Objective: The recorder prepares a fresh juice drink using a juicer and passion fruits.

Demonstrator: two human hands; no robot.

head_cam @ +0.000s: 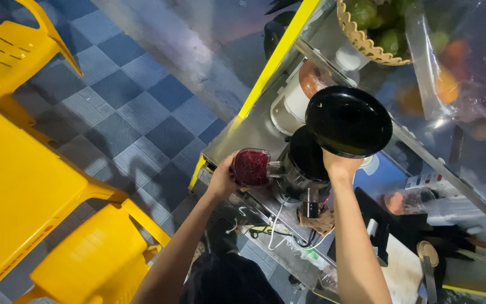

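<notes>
Far left: two moulded yellow plastic chairs (pixel 12 50) and a smooth yellow plastic table (pixel 18 191) on a floor of square grey-blue tiles (pixel 136 107) laid in a checker pattern. Centre: the left hand (pixel 224 177), fingers wrapped closed around one clear cup (pixel 251 167) filled with a dark red, grainy pulp, holds the cup just beside the spout of a metal-bodied juicer (pixel 302 169) on a steel counter (pixel 243 132) edged in yellow. Right of centre: the right hand (pixel 341 165), fingers curled shut, grips from below one round, glossy black lid (pixel 348 121), raised and tilted above the juicer's open top. Upper right: one woven basket (pixel 361 39) with a scalloped rim holds green fruit; beside it, a clear plastic bag (pixel 457 67) holds orange and green fruit. Lower right: one pale cutting board (pixel 403 273) and a round-headed wooden utensil (pixel 427 253); further items there are too dark to count.
</notes>
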